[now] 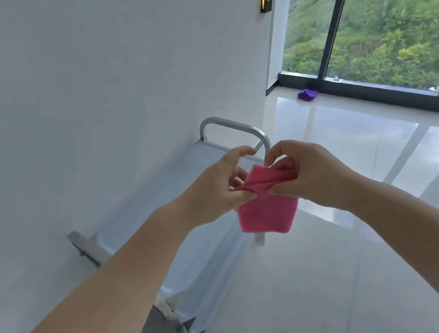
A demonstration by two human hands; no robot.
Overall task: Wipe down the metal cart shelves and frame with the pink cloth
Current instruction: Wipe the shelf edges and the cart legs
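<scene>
Forearms (102, 287) out, left hand (216, 191) and right hand (309, 173) pinch the pink cloth (267, 213) by the metal cart (160, 202); I fear fingertip grips slipping.

Both hands hold the folded pink cloth (267, 210) in the air above the metal cart (176, 191): the left hand (217, 188) pinches its upper edge from one side and the right hand (305, 172) pinches it from the other, fingers (285, 165) curled into the fold. The cart stands on the glossy floor (344, 261) against a white wall (83, 87), its curved handle (235, 128) at the far end. A purple bundle (307, 94) lies on the floor by the window (389, 7).
</scene>
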